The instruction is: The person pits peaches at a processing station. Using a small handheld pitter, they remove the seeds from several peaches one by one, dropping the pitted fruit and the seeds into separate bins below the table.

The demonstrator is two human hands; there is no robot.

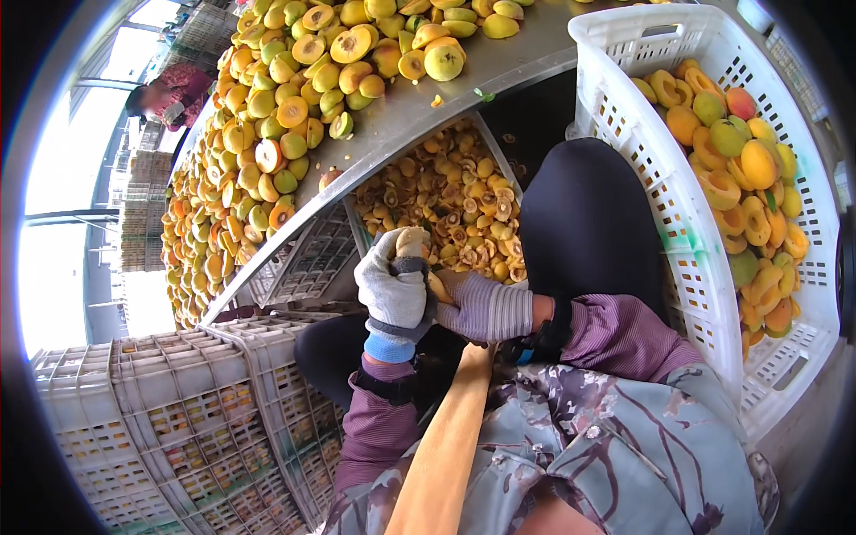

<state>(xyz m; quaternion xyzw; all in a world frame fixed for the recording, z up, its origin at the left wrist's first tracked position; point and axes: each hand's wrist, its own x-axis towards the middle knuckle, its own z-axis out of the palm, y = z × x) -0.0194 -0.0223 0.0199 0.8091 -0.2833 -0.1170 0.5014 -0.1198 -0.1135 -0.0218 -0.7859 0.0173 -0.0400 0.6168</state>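
My left hand (pixel 392 285), in a grey-white knit glove with a blue cuff, is closed in front of me, its tips pale tan. My right hand (pixel 477 308), in a lilac-grey glove, is closed right beside it, near a narrow yellowish piece (pixel 439 287) between them. What exactly each hand grips is hidden. Beyond them is a bin of fruit scraps, rings and pieces (pixel 446 196). A tan cloth strip (pixel 446 446) runs from below my hands down my front.
A metal table (pixel 508 62) bears piled halved fruit (pixel 276 107). A white crate (pixel 615 107) of cut fruit (pixel 749 160) stands right of my raised knee (pixel 588 223). Stacked grey crates (pixel 160 410) fill the lower left. Another person (pixel 183 94) is at the far upper left.
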